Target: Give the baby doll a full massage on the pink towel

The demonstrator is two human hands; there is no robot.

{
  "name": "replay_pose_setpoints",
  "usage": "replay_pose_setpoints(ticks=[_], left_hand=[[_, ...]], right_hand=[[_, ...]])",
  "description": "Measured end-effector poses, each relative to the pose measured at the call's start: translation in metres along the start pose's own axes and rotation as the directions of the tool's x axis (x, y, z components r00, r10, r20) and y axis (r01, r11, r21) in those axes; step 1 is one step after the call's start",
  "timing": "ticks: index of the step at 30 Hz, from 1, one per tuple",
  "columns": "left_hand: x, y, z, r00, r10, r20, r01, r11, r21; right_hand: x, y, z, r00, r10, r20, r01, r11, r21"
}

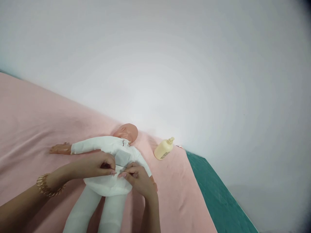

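Note:
A doll with a white cloth body and brown plastic head and hands lies on a pink sheet. White material like a diaper is around its hips. My left hand and my right hand meet over the doll's waist, nearly touching. Each has its fingers curled and pinched at the top edge of the diaper. A grey-white patch shows on the doll's belly just above them. The fingertips partly cover the edge that they grip.
A pale yellow pump bottle stands on the sheet right of the doll's head. Beyond the sheet's right edge lies a green surface. A plain pale wall rises behind. Folds run through the sheet at the left.

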State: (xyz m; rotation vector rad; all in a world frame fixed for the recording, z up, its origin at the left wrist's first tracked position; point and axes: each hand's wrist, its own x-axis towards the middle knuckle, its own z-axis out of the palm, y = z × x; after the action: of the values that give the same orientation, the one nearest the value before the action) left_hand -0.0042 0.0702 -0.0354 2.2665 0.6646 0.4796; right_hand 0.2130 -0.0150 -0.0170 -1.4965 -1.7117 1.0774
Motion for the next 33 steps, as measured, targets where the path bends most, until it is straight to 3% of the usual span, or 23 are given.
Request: replay_pose_setpoints(ticks=[3,7,13,22,25,29,31,33], left_hand=[[0.002,-0.001,0.002,0.995,-0.037,0.093,0.038,0.999,-0.013],[0.003,0.002,0.001,0.994,-0.049,0.102,0.052,0.998,-0.021],[0.005,0.001,0.000,0.992,-0.099,-0.079,0.086,0.984,-0.158],[0.010,0.002,0.008,0.995,-0.073,-0.061,0.069,0.996,-0.065],[0.011,0.000,0.011,0.980,-0.051,-0.195,0.030,0.994,-0.108],[0.014,-0.007,0.014,0.885,0.079,-0.459,-0.118,0.991,-0.056],[0.015,-0.012,0.016,0.854,0.137,-0.502,-0.143,0.989,0.027],[0.016,-0.016,0.018,0.854,0.159,-0.496,-0.134,0.987,0.086]], right_hand=[[0.001,0.003,0.001,1.000,0.025,0.001,-0.025,1.000,0.018],[0.001,0.002,0.002,1.000,-0.004,0.009,0.004,1.000,0.011],[0.003,-0.003,0.002,0.991,-0.072,-0.116,0.073,0.997,0.005],[0.014,0.009,0.011,0.983,-0.078,-0.163,0.077,0.997,-0.017],[0.019,0.013,0.014,0.953,-0.129,-0.274,0.125,0.992,-0.032],[0.029,0.017,0.020,0.846,-0.256,-0.468,0.254,0.965,-0.069],[0.034,0.018,0.024,0.822,-0.307,-0.479,0.301,0.949,-0.091],[0.036,0.018,0.027,0.833,-0.324,-0.449,0.308,0.945,-0.110]])
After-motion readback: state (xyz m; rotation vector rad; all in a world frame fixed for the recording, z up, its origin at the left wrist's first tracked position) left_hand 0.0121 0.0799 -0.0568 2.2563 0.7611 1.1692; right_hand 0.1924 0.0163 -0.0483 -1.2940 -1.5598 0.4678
